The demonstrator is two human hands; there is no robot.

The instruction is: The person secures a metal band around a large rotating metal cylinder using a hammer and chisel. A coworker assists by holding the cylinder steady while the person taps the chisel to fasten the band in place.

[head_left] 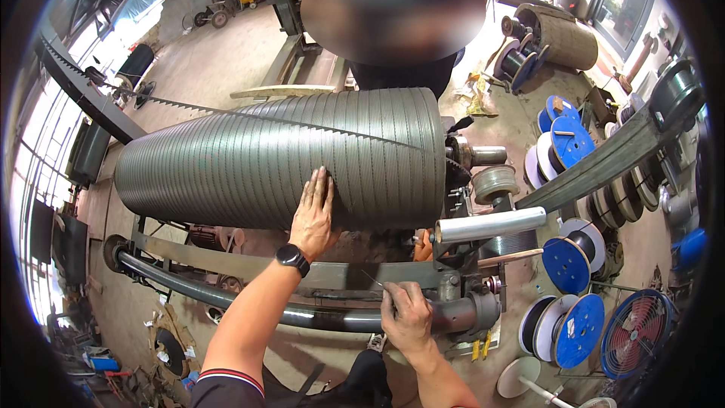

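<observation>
A large grey metal drum (226,159) with closely spaced ridges around it lies across the view. My left hand (313,215) rests on its near side, fingers stretched out and pointing away from me. Over the drum a dark toothed strip (264,117) runs slantwise from the far left down toward its right end. My right hand (408,317) is held low, nearer to me, above a dark round bar (325,317) on the frame. Its thumb and fingers pinch a thin, wire-like piece (372,279), whose exact kind I cannot make out.
A silver roll (491,224) and a wire spool (495,183) sit by the drum's right end. Blue-flanged reels (578,330) and a red-bladed fan (637,334) stand on the right. A person (404,79) stands beyond the drum. A grey beam (596,162) slants at right.
</observation>
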